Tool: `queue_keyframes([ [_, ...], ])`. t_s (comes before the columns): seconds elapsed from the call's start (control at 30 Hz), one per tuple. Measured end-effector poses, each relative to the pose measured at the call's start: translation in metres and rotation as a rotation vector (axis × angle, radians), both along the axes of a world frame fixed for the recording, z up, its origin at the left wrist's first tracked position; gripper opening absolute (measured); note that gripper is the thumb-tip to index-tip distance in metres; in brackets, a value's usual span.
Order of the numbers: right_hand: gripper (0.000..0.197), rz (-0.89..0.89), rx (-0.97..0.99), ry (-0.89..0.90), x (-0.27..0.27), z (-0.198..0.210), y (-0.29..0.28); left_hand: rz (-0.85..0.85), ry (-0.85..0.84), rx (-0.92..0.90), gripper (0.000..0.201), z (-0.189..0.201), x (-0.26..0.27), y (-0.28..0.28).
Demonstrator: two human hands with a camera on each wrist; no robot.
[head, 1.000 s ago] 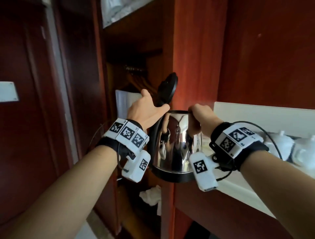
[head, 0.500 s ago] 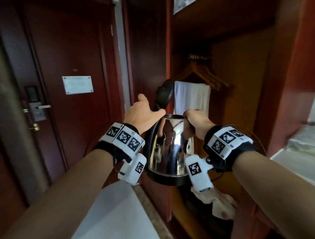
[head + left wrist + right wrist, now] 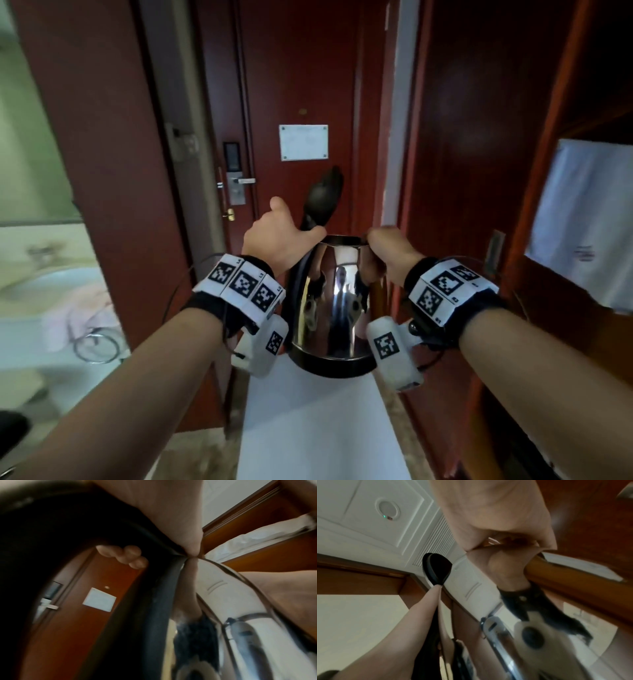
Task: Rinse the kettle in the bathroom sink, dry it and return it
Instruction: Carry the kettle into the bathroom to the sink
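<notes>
A shiny steel kettle (image 3: 334, 301) with a black base hangs in the air in front of me, upright, its black lid (image 3: 323, 197) flipped open. My left hand (image 3: 281, 240) grips the black handle (image 3: 154, 601) on the kettle's left side; the fingers (image 3: 126, 555) curl round it in the left wrist view. My right hand (image 3: 390, 250) grips the kettle's rim on the right, the fingers hooked over the edge. In the right wrist view the palm (image 3: 496, 520) presses on the mirrored wall (image 3: 539, 635) of the kettle.
A dark red room door (image 3: 301, 102) with a lock plate (image 3: 236, 185) and a white notice (image 3: 303, 142) stands straight ahead. At the left an open doorway shows the bathroom with a white sink (image 3: 44, 291). A wardrobe with white cloth (image 3: 589, 219) is at the right.
The view has swung left from the wardrobe to the room door, and the bathroom doorway has come into sight. Both hands keep the same hold on the kettle.
</notes>
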State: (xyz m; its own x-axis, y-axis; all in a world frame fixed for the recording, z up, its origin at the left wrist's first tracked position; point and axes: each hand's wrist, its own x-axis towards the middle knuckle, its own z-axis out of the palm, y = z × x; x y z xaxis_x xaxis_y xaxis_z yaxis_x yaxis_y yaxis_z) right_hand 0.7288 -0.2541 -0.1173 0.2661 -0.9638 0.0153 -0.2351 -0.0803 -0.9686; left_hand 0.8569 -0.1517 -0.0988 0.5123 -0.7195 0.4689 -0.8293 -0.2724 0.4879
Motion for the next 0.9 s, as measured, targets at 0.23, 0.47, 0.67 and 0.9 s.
queue_keyframes([
  [0.23, 0.027, 0.25, 0.021, 0.028, 0.13, -0.017, -0.053, 0.182, 0.036, 0.072, 0.057, -0.007, 0.103, -0.029],
  [0.47, 0.035, 0.449, 0.028, 0.028, 0.25, -0.013, -0.065, 0.335, 0.121, 0.048, 0.05, -0.015, 0.208, -0.024],
  [0.67, 0.021, 0.567, 0.02, 0.104, 0.359, -0.017, -0.043, 0.496, 0.085, 0.056, 0.05, -0.022, 0.298, 0.011],
  [0.9, 0.025, 0.706, -0.046, 0.18, 0.463, -0.035, -0.009, 0.535, 0.068, 0.099, 0.05, -0.034, 0.396, 0.05],
])
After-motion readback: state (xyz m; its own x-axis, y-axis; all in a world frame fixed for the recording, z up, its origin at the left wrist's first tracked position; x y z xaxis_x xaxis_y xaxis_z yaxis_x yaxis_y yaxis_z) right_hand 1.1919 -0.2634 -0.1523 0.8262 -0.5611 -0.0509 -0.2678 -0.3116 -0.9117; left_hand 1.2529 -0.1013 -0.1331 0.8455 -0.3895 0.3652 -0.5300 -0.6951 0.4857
